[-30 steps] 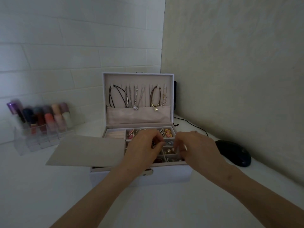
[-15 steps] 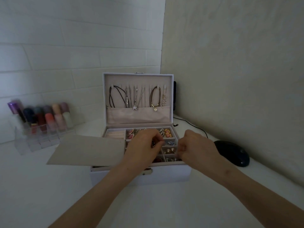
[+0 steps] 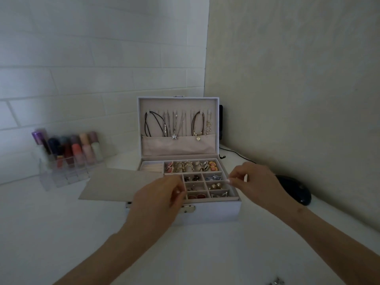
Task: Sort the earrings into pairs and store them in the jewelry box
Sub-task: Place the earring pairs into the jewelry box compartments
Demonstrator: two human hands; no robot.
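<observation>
The jewelry box (image 3: 218, 211) stands open toward the far right corner of the desk (image 3: 61, 233), with its lid (image 3: 178, 104) upright at the back. On the lining of the lid hang several necklaces (image 3: 174, 126) above a soft pocket (image 3: 176, 147). In the tray, the back row is a strip of ring rolls (image 3: 185, 167) with rings and colourful pieces pushed in. In front of it are small square compartments. The dark earrings (image 3: 192, 178) are in the back one and the blue earrings (image 3: 214, 177) just beside them on the right. The round pearl-like earrings (image 3: 217, 186) are in front of the blue ones. The red earrings (image 3: 196, 196) and the silver earrings (image 3: 219, 194) are in the front row. A grey flat panel (image 3: 115, 185) lies over the left part of the box and sticks out past its left wall.

My left hand (image 3: 160, 199) hovers over the front left part of the tray. Its fingers (image 3: 177, 191) are curled and the thumb meets the tips, but I cannot tell if something is between them. My right hand (image 3: 257, 179) is above the right rim of the box with the fingertips (image 3: 230, 180) pinched together. Here also I cannot tell if they hold anything.

On the left, well apart from the box, a clear rack (image 3: 67, 175) with nail polish bottles (image 3: 78, 151) stands near the back edge. On the right, a dark mouse (image 3: 294, 190) lies near the box, close to the side wall. The widest stretch of desk is between the front wall of the box and the near edge, and my forearms reach over it. At the near edge on the right lie small shiny pieces (image 3: 276, 282), too blurred to name.
</observation>
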